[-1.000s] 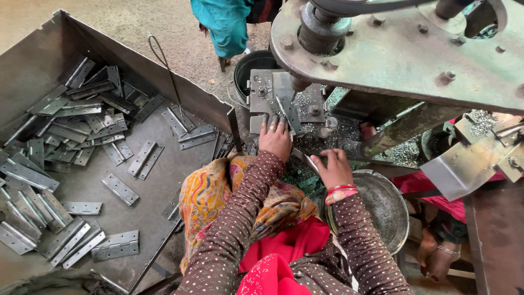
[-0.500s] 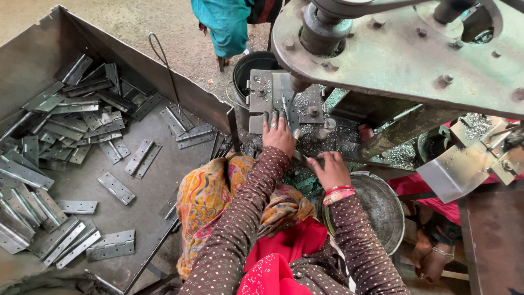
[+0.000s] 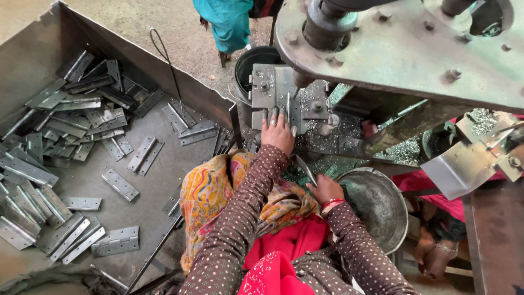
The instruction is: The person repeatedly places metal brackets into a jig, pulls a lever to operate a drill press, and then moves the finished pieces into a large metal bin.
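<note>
Now the left hand (image 3: pixel 278 134) has slid forward, fingers flat and loose on the hinge plate (image 3: pixel 273 87) under the press (image 3: pixel 404 49), while the right hand (image 3: pixel 323 188) has drawn back, pinching another hinge strip (image 3: pixel 305 168) beside the metal bowl (image 3: pixel 382 205), so a fresh piece sits loaded.

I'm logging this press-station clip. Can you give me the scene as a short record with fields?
Setting: press machine above a work bed
Left hand: fingers on the die plate
Right hand: holds a metal strip
Left side: tray of hinges
Right side: metal bowl
Other: person in teal standing beyond
</note>
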